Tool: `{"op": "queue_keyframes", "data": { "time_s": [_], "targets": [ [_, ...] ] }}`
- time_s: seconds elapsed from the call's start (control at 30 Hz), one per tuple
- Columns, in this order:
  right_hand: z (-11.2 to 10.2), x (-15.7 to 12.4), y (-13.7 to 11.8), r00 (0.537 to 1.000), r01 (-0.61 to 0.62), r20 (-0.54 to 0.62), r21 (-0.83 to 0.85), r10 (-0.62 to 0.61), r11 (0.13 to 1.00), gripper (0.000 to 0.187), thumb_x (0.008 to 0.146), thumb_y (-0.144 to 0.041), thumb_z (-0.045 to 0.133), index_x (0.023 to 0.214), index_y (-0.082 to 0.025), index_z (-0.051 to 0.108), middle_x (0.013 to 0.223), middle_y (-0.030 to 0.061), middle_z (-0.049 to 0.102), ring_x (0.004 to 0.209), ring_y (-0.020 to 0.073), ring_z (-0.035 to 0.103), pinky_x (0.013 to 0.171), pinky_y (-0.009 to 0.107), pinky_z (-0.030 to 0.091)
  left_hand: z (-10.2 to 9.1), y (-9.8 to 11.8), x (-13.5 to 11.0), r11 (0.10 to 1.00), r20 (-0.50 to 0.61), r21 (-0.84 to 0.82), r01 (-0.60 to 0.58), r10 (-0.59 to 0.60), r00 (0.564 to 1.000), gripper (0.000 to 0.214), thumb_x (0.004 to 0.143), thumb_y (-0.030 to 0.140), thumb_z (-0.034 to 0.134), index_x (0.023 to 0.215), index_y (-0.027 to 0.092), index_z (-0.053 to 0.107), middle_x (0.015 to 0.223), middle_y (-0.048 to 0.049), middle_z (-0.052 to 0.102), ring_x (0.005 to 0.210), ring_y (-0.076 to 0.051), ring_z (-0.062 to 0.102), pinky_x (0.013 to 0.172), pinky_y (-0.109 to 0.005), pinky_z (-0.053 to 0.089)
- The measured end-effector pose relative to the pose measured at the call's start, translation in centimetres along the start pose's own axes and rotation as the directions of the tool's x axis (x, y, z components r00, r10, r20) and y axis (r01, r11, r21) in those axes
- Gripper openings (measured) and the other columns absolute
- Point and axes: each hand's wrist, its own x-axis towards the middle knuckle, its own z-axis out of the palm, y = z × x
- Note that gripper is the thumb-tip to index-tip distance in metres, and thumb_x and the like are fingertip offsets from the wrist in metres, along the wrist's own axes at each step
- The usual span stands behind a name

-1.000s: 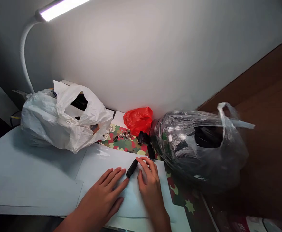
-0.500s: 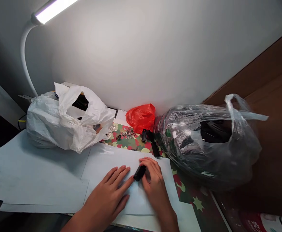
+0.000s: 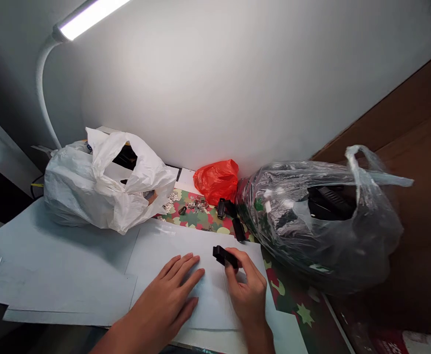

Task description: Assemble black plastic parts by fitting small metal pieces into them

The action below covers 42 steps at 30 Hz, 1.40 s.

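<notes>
My right hand [image 3: 248,290] pinches a small black plastic piece [image 3: 223,256] between thumb and fingers, lifted slightly above the white paper sheet [image 3: 171,241]. My left hand [image 3: 166,300] lies flat on that sheet with fingers stretched out, holding nothing, its fingertips a short way left of the black piece. More black pieces [image 3: 230,216] lie on the patterned cloth just beyond the sheet, beside a clear bag.
A white plastic bag [image 3: 101,194] sits at the back left, a small red bag [image 3: 217,179] against the wall, and a clear bag [image 3: 319,221] full of black parts at the right. Small metal bits [image 3: 197,204] lie scattered on the star-patterned cloth [image 3: 292,305]. A lamp arm [image 3: 42,83] curves overhead.
My right hand closed on the black piece, turned it and lifted it off the sheet, drawing back to the right. My left hand stayed flat on the paper.
</notes>
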Motion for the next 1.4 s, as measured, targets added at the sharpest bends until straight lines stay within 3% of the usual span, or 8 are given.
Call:
{"op": "queue_keyframes", "data": {
  "time_s": [0.1,0.23,0.37,0.6,0.8,0.97,1.17,1.4],
  "targets": [
    [0.0,-0.3,0.1,1.0,0.012,0.025,0.027,-0.013,1.0,0.02,0.105,-0.016,0.058,0.12,-0.022,0.07,0.1,0.0047,0.08,0.078,0.0143,0.075,0.065,0.02,0.059,-1.2,0.4,-0.1,0.955,0.121,-0.246,0.164,-0.137,0.983,0.053,0.111,0.035,0.048,0.164,0.033,0.047,0.177,-0.0033,0.037,0.165,-0.028,0.036,0.135,-0.056,0.037],
    [0.0,-0.5,-0.1,0.998,0.033,0.049,0.072,-0.037,0.997,0.014,0.106,-0.024,0.063,0.118,-0.023,0.07,0.094,0.0038,0.08,0.067,0.0142,0.073,0.063,0.021,0.059,-2.8,0.0,-0.3,0.731,0.195,-0.598,0.33,-0.267,0.944,0.055,0.111,0.048,0.045,0.166,0.039,0.043,0.179,-0.0011,0.033,0.166,-0.027,0.032,0.139,-0.053,0.026],
    [0.7,-0.1,-0.8,0.992,0.064,0.098,0.134,-0.078,0.989,0.011,0.106,-0.032,0.065,0.114,-0.025,0.069,0.072,-0.004,0.073,0.047,0.0112,0.062,0.049,0.019,0.051,-5.5,-0.6,0.1,0.528,0.261,-0.766,0.367,-0.266,0.928,0.063,0.107,0.062,0.05,0.165,0.038,0.045,0.169,-0.0058,0.048,0.155,-0.03,0.046,0.132,-0.049,0.037],
    [1.1,3.2,-3.3,0.917,0.34,0.169,0.146,-0.362,0.929,0.019,0.108,-0.041,0.063,0.103,-0.023,0.066,0.069,-0.0023,0.069,0.052,0.0132,0.062,0.051,0.026,0.046,-10.0,-0.7,2.9,0.709,0.382,-0.59,0.387,-0.177,0.907,0.069,0.106,0.069,0.043,0.164,0.032,0.046,0.12,-0.0079,0.07,0.097,-0.02,0.062,0.093,-0.034,0.051],
    [0.8,7.4,-4.4,0.867,0.464,0.186,0.035,-0.462,0.885,0.029,0.108,-0.049,0.06,0.106,-0.021,0.069,0.077,0.0011,0.075,0.063,0.0173,0.073,0.06,0.029,0.05,-10.6,-3.2,6.1,0.645,0.363,-0.721,0.253,0.04,0.931,0.053,0.105,0.065,0.052,0.13,0.019,0.063,0.076,0.0047,0.046,0.069,-0.011,0.038,0.063,-0.025,0.033],
    [0.5,9.3,-3.4,0.92,0.369,0.169,-0.064,-0.354,0.927,0.035,0.111,-0.049,0.054,0.125,-0.019,0.067,0.094,0.0043,0.08,0.073,0.0185,0.077,0.064,0.029,0.051,-11.0,-5.7,7.7,0.686,0.274,-0.692,0.224,-0.037,0.961,0.058,0.106,0.068,0.048,0.126,0.017,0.066,0.077,0.0032,0.049,0.069,-0.011,0.042,0.065,-0.026,0.035],
    [0.7,8.7,-2.3,0.957,0.178,0.252,-0.103,-0.147,0.979,0.022,0.112,-0.032,0.053,0.104,-0.023,0.071,0.092,0.0005,0.079,0.06,0.0148,0.067,0.059,0.029,0.045,-10.1,-7.3,7.8,0.765,0.186,-0.622,0.167,-0.063,0.981,0.054,0.107,0.064,0.048,0.128,0.017,0.064,0.083,0.0014,0.057,0.069,-0.012,0.049,0.067,-0.025,0.041],
    [5.0,1.5,-8.5,0.927,0.133,0.348,0.041,-0.139,0.99,0.014,0.1,-0.015,0.067,0.09,-0.024,0.066,0.078,0.0,0.069,0.073,0.0216,0.064,0.066,0.032,0.043,-7.7,-8.7,8.0,0.824,0.095,-0.562,0.078,-0.03,0.995,0.04,0.106,0.053,0.057,0.124,0.02,0.07,0.112,-0.006,0.074,0.098,-0.02,0.063,0.084,-0.027,0.047]
  ]
}}
